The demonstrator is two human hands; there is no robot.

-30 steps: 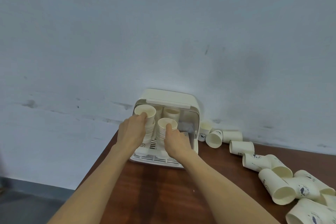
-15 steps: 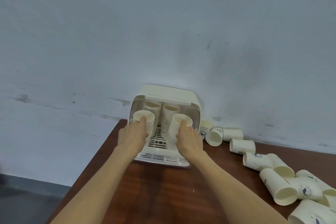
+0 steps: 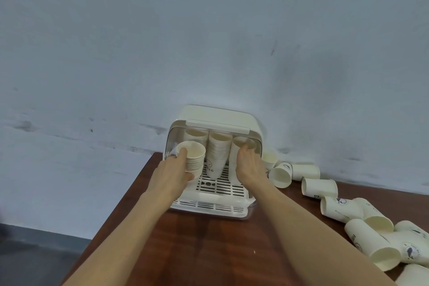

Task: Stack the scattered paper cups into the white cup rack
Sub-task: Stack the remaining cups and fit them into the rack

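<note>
The white cup rack [image 3: 218, 118] stands against the wall at the table's far edge, its front open. Inside, a stack of cups [image 3: 217, 155] stands in the middle, with another behind on the left. My left hand [image 3: 170, 175] grips a stack of paper cups [image 3: 193, 160] at the rack's left front. My right hand [image 3: 249, 167] holds another stack [image 3: 241, 146] at the rack's right side; its fingers hide most of that stack. Scattered paper cups [image 3: 319, 187] lie on their sides to the right of the rack.
The brown wooden table [image 3: 209, 246] ends at a left edge close to my left forearm, with grey floor below. A pale blue wall rises right behind the rack. More loose cups [image 3: 371, 246] pile up at the right edge of the view.
Both hands have spread their cup stacks apart, left stack to the rack's left, right stack to its right. The middle stack inside is now uncovered. The view has shifted closer.
</note>
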